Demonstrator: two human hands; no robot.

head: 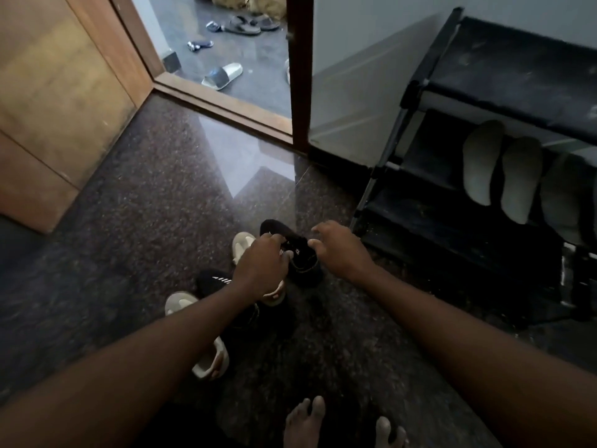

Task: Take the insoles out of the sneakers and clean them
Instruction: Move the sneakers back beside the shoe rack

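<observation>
A black sneaker (pixel 290 244) stands on the dark speckled floor in the lower middle. My left hand (pixel 261 263) grips it at the tongue and collar, fingers curled over the opening. My right hand (pixel 339 250) hovers just right of the sneaker with fingers spread and loosely bent, holding nothing. A second black sneaker (pixel 214 281) with white stripes lies to the left, partly under my left forearm. Two pale slippers (pixel 210 360) lie beside the sneakers. No insole shows inside either sneaker.
A black shoe rack (pixel 484 189) stands at the right, with several pale insoles or soles (pixel 483 163) leaning on its middle shelf. A wooden door (pixel 48 108) is at the left. Sandals (pixel 223 76) lie beyond the open doorway. My bare toes (pixel 307 421) show at the bottom.
</observation>
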